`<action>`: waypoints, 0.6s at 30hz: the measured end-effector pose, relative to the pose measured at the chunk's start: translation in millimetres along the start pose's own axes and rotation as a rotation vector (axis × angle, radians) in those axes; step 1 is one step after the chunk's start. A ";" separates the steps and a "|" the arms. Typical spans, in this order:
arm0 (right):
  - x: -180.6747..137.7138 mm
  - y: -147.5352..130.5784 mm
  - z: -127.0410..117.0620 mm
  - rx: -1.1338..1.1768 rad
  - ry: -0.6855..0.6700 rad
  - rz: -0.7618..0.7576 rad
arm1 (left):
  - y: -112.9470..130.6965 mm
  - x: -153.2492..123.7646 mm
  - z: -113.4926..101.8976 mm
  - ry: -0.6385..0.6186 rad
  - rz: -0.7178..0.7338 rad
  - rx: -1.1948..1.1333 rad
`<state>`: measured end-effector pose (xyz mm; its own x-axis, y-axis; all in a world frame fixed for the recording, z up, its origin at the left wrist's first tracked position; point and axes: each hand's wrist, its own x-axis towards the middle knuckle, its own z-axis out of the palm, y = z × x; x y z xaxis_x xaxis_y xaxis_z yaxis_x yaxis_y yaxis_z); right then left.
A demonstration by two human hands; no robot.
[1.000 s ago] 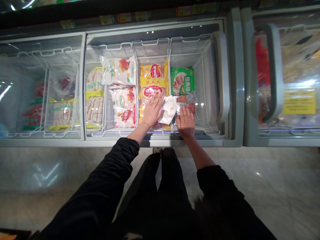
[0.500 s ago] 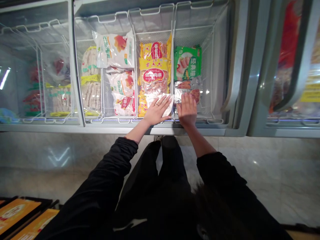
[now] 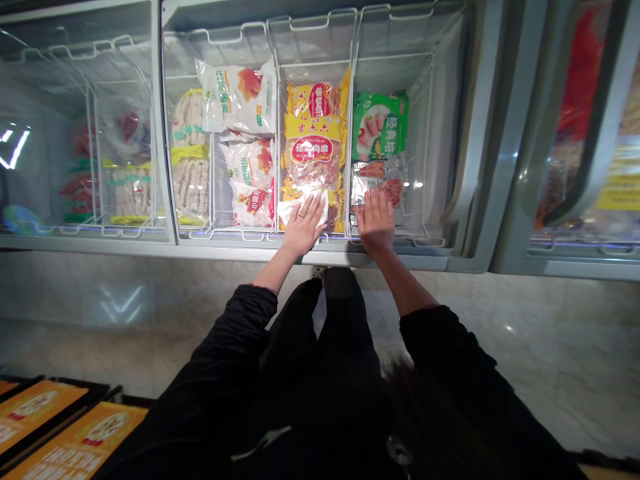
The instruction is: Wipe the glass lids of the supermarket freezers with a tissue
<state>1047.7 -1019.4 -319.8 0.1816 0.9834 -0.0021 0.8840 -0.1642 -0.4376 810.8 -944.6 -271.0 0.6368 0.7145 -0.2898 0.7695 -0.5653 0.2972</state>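
While pressing a white cloth point(image 3: 289, 206) under the left hand point(image 3: 304, 228), opened flat with fingers slightly parted and curled round nothing, lays the right hand point(image 3: 376, 223) palm down on the clear freezer lid point(image 3: 425, 200), with fingers extended, nearly together and gripping nothing visible. Has the cloth near the front rim point(image 3: 235, 252), over the nearest yellow packets point(image 3: 313, 150), and the right hand over a silver packet point(image 3: 361, 185), nearer than a green packet point(image 3: 381, 127).
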 end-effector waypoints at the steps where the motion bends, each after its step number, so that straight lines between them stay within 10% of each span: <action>1: -3.0 0.0 -2.3 -0.005 -0.015 -0.014 | -1.2 -7.9 1.9 -0.009 -0.019 -0.006; 12: -18.9 7.3 -0.1 -0.052 0.145 0.160 | 41.2 19.1 10.7 -0.091 0.171 -0.037; 18: -19.0 12.0 6.4 0.018 0.103 0.177 | 36.2 2.3 13.2 -0.003 -0.279 -0.108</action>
<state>1052.1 -1039.6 -330.8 0.3779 0.9258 0.0114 0.8267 -0.3319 -0.4543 840.8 -968.9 -272.9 0.4013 0.8350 -0.3765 0.9055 -0.2997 0.3004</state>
